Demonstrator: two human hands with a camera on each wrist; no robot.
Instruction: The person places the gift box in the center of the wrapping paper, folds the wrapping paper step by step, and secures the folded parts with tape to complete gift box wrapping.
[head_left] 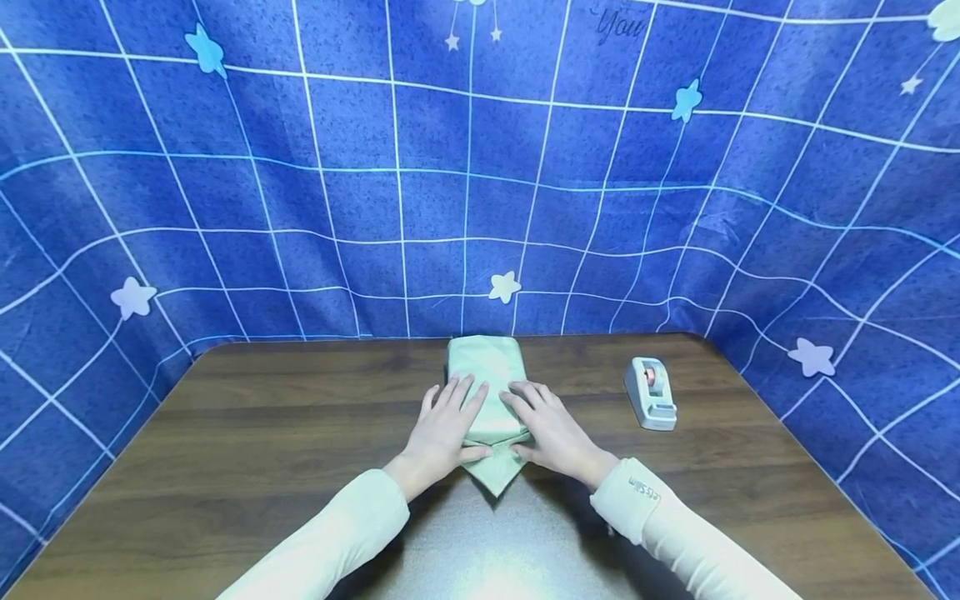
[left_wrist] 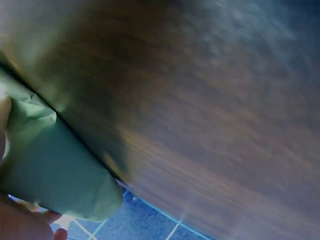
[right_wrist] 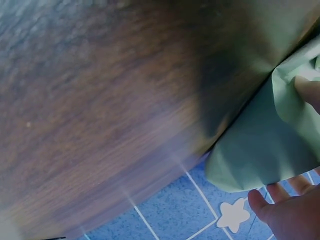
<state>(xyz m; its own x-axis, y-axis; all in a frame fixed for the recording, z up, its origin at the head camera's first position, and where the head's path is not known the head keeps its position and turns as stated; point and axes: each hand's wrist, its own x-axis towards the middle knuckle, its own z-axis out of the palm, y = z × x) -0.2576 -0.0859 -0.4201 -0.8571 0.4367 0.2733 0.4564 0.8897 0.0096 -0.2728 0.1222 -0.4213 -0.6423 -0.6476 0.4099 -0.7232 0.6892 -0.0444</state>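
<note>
A box-shaped package wrapped in light green paper lies on the table, its long side pointing away from me. At its near end a pointed paper flap sticks out toward me. My left hand rests along the left part of the package, fingers spread over the top, thumb on the near end. Mirroring it, the right hand lays its fingers on the right top edge, with the thumb at the flap's fold. Both wrist views show a smooth green side wall and creased paper by the right thumb.
A white tape dispenser stands on the table to the right of the package. The brown wood-grain table ends at the back against a blue cloth with white grid lines and stars, which also hangs at both sides.
</note>
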